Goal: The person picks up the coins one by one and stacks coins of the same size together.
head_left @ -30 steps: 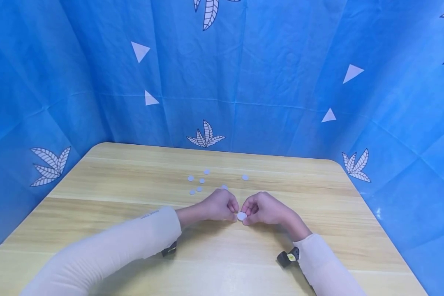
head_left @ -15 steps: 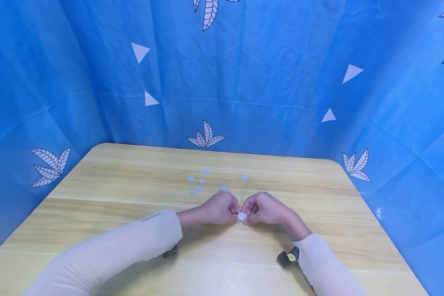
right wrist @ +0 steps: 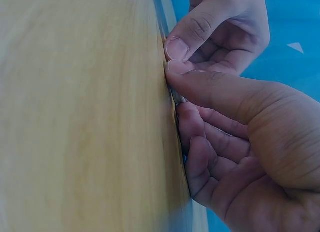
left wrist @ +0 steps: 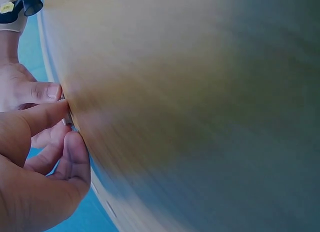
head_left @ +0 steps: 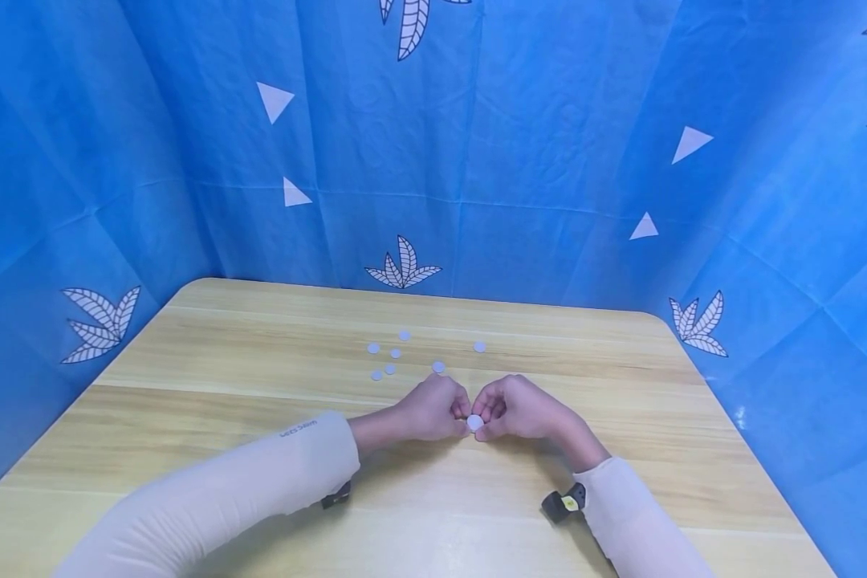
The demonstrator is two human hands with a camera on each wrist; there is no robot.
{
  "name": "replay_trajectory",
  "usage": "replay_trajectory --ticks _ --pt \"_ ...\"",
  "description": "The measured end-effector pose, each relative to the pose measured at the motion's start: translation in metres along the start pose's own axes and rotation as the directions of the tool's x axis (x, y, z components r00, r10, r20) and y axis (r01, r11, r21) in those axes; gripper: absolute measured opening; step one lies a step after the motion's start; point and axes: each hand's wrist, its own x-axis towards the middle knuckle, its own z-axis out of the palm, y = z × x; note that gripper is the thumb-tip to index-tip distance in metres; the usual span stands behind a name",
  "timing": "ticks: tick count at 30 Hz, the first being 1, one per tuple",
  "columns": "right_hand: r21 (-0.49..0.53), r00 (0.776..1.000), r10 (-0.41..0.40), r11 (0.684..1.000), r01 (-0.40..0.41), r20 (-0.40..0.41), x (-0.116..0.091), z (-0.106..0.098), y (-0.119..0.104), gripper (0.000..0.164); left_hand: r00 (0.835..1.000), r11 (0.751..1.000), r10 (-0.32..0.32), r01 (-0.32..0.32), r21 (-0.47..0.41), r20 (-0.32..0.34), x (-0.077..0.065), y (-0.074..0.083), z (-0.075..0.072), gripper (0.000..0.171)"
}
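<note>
A small stack of silver coins (head_left: 474, 422) rests on the wooden table between my two hands, its round pale top facing up. My left hand (head_left: 433, 408) holds its left side with thumb and fingertips. From the other side, my right hand (head_left: 518, 408) pinches it, thumb toward me and curled fingers behind. In the left wrist view a grey edge of the coins (left wrist: 67, 118) shows between the fingertips. The right wrist view shows the right thumb and the left thumb close together low over the wood, with most of the stack hidden behind them.
Beyond my hands several loose coins lie flat, one coin (head_left: 438, 367) just past my left knuckles and another coin (head_left: 480, 347) farther right. A group of coins (head_left: 395, 353) lies farther left. The table (head_left: 260, 321) ends at a blue patterned curtain (head_left: 549, 160).
My left hand has shifted slightly right and toward me, closing up on the coin stack and uncovering the coin behind it. My right hand has stayed in place.
</note>
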Motion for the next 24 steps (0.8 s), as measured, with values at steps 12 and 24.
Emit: replay_trajectory --ticks 12,24 --pt "0.039 1.000 0.009 0.999 -0.010 0.006 0.0003 -0.0001 -0.0011 0.023 0.999 0.999 -0.031 0.031 -0.039 0.013 -0.0012 0.0030 0.0017 0.023" --pt "0.048 0.999 0.044 0.998 -0.046 0.028 -0.0013 -0.0046 -0.0046 0.024 0.999 0.998 -0.051 0.051 -0.021 0.019 0.0016 0.0029 0.0024 0.025"
